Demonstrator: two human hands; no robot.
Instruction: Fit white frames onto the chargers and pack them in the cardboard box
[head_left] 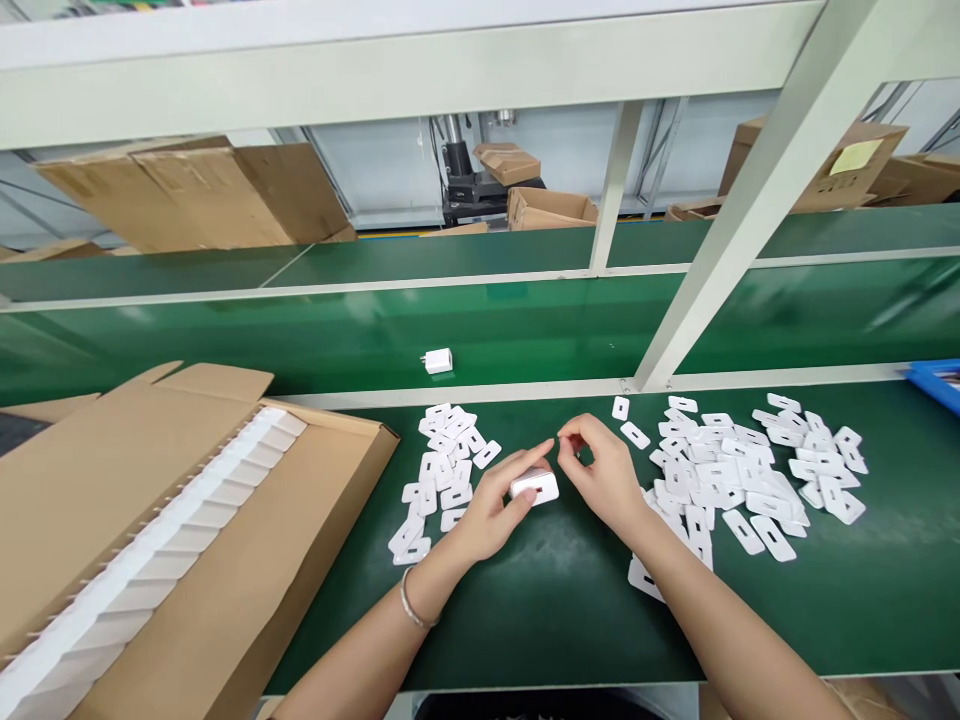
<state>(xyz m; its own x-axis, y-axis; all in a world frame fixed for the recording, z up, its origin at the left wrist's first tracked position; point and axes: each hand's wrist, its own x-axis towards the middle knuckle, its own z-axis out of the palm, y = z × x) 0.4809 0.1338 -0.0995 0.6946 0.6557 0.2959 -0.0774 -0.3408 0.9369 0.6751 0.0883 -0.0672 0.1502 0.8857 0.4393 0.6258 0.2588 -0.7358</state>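
The left hand (487,507) is curled round 1 white charger (544,488) above the middle of the green surface (555,610), its fingers hiding part of the casing. Just beside it, the right hand (604,472) holds thumb and fingertips in a close pinch; whether anything sits between them, you can't tell! Loose white plates (705,470) crowd both sides, some behind the right forearm. A blue tray (934,382) is cut off at right, an open carton (300,500) at left. Beyond the frame, cardboard boxes (202,195) line the room.
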